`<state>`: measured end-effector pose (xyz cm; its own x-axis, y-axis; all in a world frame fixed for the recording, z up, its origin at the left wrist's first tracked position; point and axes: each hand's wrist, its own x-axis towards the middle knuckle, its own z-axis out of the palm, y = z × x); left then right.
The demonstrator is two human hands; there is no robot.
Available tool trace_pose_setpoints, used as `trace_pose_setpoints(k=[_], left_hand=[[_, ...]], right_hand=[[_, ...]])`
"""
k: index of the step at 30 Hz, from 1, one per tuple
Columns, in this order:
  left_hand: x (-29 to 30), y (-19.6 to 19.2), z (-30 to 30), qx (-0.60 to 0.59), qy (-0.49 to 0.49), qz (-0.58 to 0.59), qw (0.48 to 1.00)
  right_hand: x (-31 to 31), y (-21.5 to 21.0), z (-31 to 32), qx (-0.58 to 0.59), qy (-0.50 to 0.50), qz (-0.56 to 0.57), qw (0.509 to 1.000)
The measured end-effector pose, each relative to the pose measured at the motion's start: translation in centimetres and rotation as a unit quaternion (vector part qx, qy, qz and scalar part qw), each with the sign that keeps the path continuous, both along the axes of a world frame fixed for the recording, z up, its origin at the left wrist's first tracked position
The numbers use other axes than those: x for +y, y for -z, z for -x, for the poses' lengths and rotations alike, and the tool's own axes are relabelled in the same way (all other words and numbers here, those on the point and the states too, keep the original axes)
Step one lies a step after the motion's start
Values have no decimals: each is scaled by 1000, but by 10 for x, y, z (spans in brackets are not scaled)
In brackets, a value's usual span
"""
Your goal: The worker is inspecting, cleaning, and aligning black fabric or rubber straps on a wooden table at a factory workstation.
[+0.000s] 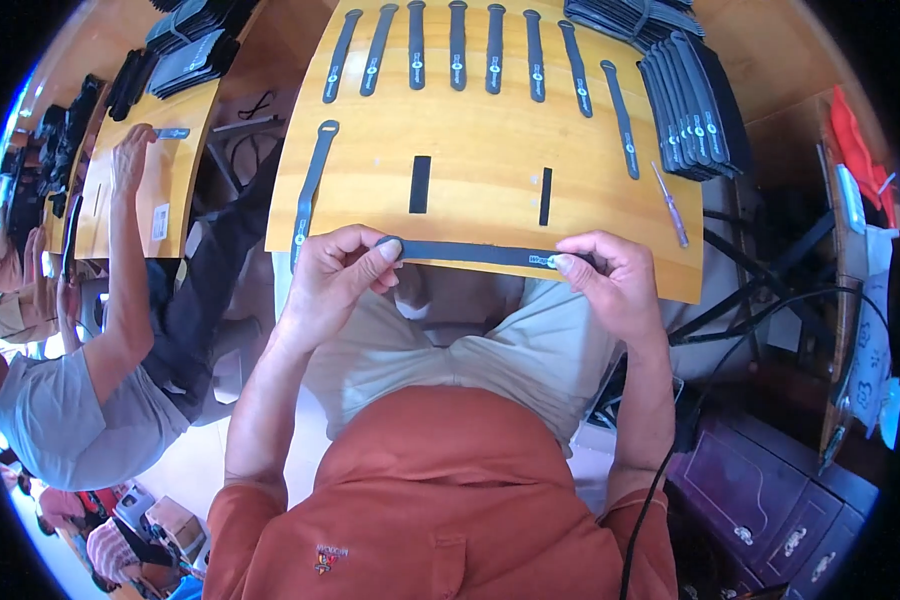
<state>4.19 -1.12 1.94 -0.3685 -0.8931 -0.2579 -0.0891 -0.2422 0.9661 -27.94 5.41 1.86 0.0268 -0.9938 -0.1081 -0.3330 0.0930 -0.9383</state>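
Note:
A dark grey strap [475, 252] with a small printed mark stretches level between my two hands at the table's near edge. My left hand [335, 275] pinches its left end between thumb and fingers. The right end sits in the pinch of my right hand [610, 280], partly hidden by the thumb. Just beyond my left hand lies a similar strap [315, 180] with a slotted end. Two short black strips, a wider one [420, 185] and a narrower one [545, 196], lie on the wooden table [480, 130] beyond the held strap.
Several matching straps [457, 50] lie in a row along the far side. At the far right are stacked straps [685, 105], with a thin purple-handled tool [670, 205] nearer me. Another person [80, 400] works at a table on the left. A black cable [710, 370] hangs at right.

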Motion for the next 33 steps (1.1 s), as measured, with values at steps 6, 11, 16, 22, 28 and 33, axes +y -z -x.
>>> trace_pose_setpoints(k=[6, 11, 16, 22, 28, 33], left_hand=[[-13, 5, 4, -16, -19, 6, 1000], [-26, 1, 13, -56, -27, 40, 997], [-50, 8, 20, -59, -25, 37, 997], [-77, 17, 24, -84, -11, 46, 995], [-93, 19, 29, -122, -19, 60, 990], [-99, 23, 32, -147, -12, 62, 987]], right_hand=[[-9, 9, 4, -96, 51, -8, 994], [-16, 21, 11, -63, 89, 28, 994], [-31, 26, 13, -51, 120, 58, 990], [-53, 35, 15, 19, 126, 99, 987], [-64, 32, 17, 60, 111, 91, 988], [-70, 39, 16, 100, 126, 121, 980]])
